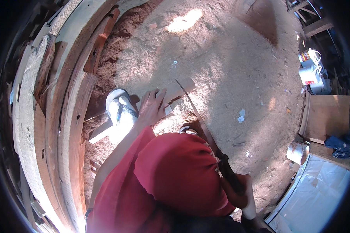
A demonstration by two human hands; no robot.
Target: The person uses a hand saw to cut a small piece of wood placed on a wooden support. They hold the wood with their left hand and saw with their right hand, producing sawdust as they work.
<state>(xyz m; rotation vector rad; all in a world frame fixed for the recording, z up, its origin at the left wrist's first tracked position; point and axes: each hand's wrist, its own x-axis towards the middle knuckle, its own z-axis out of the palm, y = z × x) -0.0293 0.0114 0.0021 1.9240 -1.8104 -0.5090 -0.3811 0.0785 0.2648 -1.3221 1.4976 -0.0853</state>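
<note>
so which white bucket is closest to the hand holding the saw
The lone bucket by the pale sheet, nearest the right hand; the other buckets cluster farther off, beyond the brown panel.

Loose, pale brown dirt floor (256,77) spreads across the middle, scattered with chips and paper scraps (241,115). A bright sunlight patch (184,21) falls near the top, with softer dappled light and shadow elsewhere. Long timber planks (31,128) line the left side. Along the right stand white pails (308,73), a brown panel (326,116), patterned blue cloth (341,147) and a pale, glossy sheet (313,194).
</note>
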